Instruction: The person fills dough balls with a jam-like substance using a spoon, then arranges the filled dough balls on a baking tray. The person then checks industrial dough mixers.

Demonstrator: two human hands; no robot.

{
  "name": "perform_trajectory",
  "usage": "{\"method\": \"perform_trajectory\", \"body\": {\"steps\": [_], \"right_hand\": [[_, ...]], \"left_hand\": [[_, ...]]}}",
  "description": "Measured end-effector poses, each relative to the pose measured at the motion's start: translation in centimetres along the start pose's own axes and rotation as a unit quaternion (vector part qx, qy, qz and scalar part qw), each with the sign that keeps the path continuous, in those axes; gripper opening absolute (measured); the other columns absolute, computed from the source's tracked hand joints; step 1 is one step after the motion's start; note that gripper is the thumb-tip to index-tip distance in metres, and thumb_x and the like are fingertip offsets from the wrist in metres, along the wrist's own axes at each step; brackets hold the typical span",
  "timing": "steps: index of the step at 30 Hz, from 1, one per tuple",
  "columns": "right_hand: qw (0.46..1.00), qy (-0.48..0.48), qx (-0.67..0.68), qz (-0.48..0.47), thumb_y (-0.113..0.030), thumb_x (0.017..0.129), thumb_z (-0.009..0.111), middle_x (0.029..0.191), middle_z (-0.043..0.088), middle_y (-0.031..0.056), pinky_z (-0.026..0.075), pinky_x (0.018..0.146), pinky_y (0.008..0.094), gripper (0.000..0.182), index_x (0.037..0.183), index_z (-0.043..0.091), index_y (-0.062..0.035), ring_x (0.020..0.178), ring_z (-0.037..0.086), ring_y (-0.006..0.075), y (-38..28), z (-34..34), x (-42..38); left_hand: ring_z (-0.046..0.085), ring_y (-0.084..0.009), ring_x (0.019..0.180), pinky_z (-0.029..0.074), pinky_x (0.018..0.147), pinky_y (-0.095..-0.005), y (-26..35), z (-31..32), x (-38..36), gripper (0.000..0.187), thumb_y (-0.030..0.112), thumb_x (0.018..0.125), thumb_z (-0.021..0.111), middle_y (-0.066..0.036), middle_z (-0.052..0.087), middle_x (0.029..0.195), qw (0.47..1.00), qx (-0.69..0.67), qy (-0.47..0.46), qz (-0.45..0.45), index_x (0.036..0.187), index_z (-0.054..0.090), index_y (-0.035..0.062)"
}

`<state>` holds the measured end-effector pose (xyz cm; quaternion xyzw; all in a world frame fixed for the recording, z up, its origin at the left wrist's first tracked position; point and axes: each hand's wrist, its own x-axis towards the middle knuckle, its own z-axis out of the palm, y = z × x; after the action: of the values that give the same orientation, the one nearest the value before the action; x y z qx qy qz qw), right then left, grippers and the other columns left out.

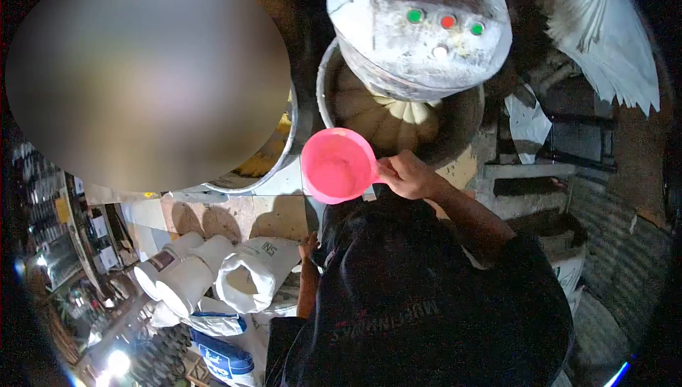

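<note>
My right hand (406,174) is closed around the short handle of a round pink plastic cup (337,167). The cup's open side faces the camera, with some pale residue inside. Just behind it is a large metal mixing bowl (321,92), where pale dough (408,121) lies under the mixer head. Low beside my body, my left hand (308,246) is near the back end of an open white sack (277,255). That hand's fingers are small and dark, and its grip is unclear.
A white machine head (426,46) with green and red buttons hangs over the bowl. Another large bowl (293,128) is partly hidden by a blurred area at left. White buckets (186,284) and a blue-and-white bag (224,358) stand lower left. Corrugated metal (618,245) is at right.
</note>
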<state>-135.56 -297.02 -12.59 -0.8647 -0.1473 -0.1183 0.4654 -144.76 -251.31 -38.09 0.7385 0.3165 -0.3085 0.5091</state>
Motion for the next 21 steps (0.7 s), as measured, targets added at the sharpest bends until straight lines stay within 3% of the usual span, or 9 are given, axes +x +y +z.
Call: {"method": "perform_trajectory", "body": {"steps": [1, 4, 6, 7, 9, 12, 14, 18, 21], "right_hand": [[1.0, -0.004, -0.002, -0.009, -0.02, 0.096, 0.05, 0.064, 0.061, 0.016, 0.044, 0.057, 0.0394, 0.025, 0.102, 0.064, 0.0002, 0.056, 0.058, 0.0302, -1.4, -1.0, 1.6], [0.958, -0.181, -0.023, 0.22, -0.024, 0.092, 0.053, 0.071, 0.061, 0.0201, 0.047, 0.061, 0.0472, 0.025, 0.091, 0.063, -0.0012, 0.068, 0.062, 0.0391, -4.4, -3.2, 6.8], [0.977, -0.131, -0.025, 0.168, -0.027, 0.093, 0.053, 0.069, 0.06, 0.0213, 0.046, 0.061, 0.0466, 0.029, 0.085, 0.063, -0.0016, 0.069, 0.062, 0.0396, -7.1, -4.6, 10.8], [0.984, -0.111, -0.032, 0.133, -0.027, 0.093, 0.053, 0.069, 0.06, 0.0216, 0.046, 0.061, 0.0461, 0.029, 0.085, 0.063, -0.0014, 0.068, 0.062, 0.0392, -7.0, -4.3, 12.2], [0.988, -0.108, -0.039, 0.104, -0.028, 0.094, 0.051, 0.07, 0.06, 0.0233, 0.046, 0.062, 0.0452, 0.03, 0.088, 0.063, -0.0008, 0.067, 0.061, 0.0396, -8.4, -5.1, 16.3], [0.965, -0.137, 0.02, 0.221, -0.036, 0.097, 0.048, 0.06, 0.058, 0.0072, 0.044, 0.048, 0.0323, 0.038, 0.084, 0.061, -0.0025, 0.05, 0.058, 0.0183, -11.7, -5.7, 23.7], [0.967, -0.103, 0.08, 0.218, -0.038, 0.097, 0.047, 0.061, 0.054, -0.0002, 0.041, 0.043, 0.025, 0.038, 0.083, 0.06, -0.0046, 0.05, 0.052, 0.0073, -12.3, -4.7, 28.5], [0.962, -0.114, 0.111, 0.221, -0.037, 0.096, 0.051, 0.064, 0.056, 0.0014, 0.042, 0.043, 0.024, 0.035, 0.094, 0.063, -0.0043, 0.048, 0.053, 0.0101, -11.8, -1.9, 39.1], [0.963, -0.094, 0.079, 0.24, -0.04, 0.095, 0.052, 0.064, 0.057, 0.0023, 0.042, 0.042, 0.0257, 0.037, 0.087, 0.062, -0.0056, 0.046, 0.053, 0.0116, -11.3, 1.5, 45.8]], "left_hand": [[0.061, -0.0163, 0.063, 0.05, 0.058, -0.0317, -0.3, -0.3, 0.6, 0.026, 0.025, 0.086, 0.068, -0.006, 0.067, 0.08, 1.0, -0.009, 0.002, 0.004, 0.096, 0.068, 0.0016], [0.061, -0.0164, 0.063, 0.05, 0.057, -0.0319, -4.2, -2.1, 4.2, 0.028, 0.027, 0.085, 0.069, -0.007, 0.068, 0.082, 0.968, -0.248, -0.03, 0.008, 0.096, 0.068, 0.001], [0.061, -0.0167, 0.063, 0.05, 0.056, -0.0316, -6.4, -3.2, 7.3, 0.031, 0.029, 0.084, 0.07, -0.007, 0.069, 0.083, 0.953, 0.183, -0.012, 0.24, 0.095, 0.068, -0.0002], [0.061, -0.0167, 0.063, 0.05, 0.056, -0.0316, -5.4, -2.8, 7.6, 0.031, 0.029, 0.084, 0.07, -0.007, 0.069, 0.083, 0.954, 0.167, -0.004, 0.249, 0.095, 0.068, -0.0002], [0.061, -0.0162, 0.064, 0.05, 0.056, -0.0313, -3.2, -2.6, 7.2, 0.03, 0.029, 0.085, 0.07, -0.006, 0.068, 0.084, 0.991, 0.049, 0.026, 0.119, 0.095, 0.068, 0.0008], [0.061, -0.0158, 0.066, 0.049, 0.057, -0.03, -3.9, -4.1, 10.2, 0.031, 0.028, 0.085, 0.07, -0.006, 0.068, 0.086, 0.989, -0.13, -0.018, 0.07, 0.097, 0.067, 0.0], [0.061, -0.0149, 0.068, 0.049, 0.058, -0.0298, 2.1, -5.3, 5.8, 0.032, 0.028, 0.084, 0.071, -0.007, 0.067, 0.087, 0.987, -0.156, 0.037, 0.031, 0.097, 0.066, -0.0008], [0.061, -0.0154, 0.071, 0.051, 0.063, -0.0291, 0.2, -7.4, 9.3, 0.03, 0.027, 0.086, 0.069, -0.008, 0.066, 0.085, 0.969, -0.228, 0.079, 0.045, 0.099, 0.066, 0.0003], [0.061, -0.0165, 0.072, 0.051, 0.067, -0.0289, -1.5, -9.8, 10.5, 0.028, 0.025, 0.087, 0.067, -0.006, 0.065, 0.083, 0.951, -0.289, 0.077, 0.074, 0.101, 0.065, 0.0018]]}}
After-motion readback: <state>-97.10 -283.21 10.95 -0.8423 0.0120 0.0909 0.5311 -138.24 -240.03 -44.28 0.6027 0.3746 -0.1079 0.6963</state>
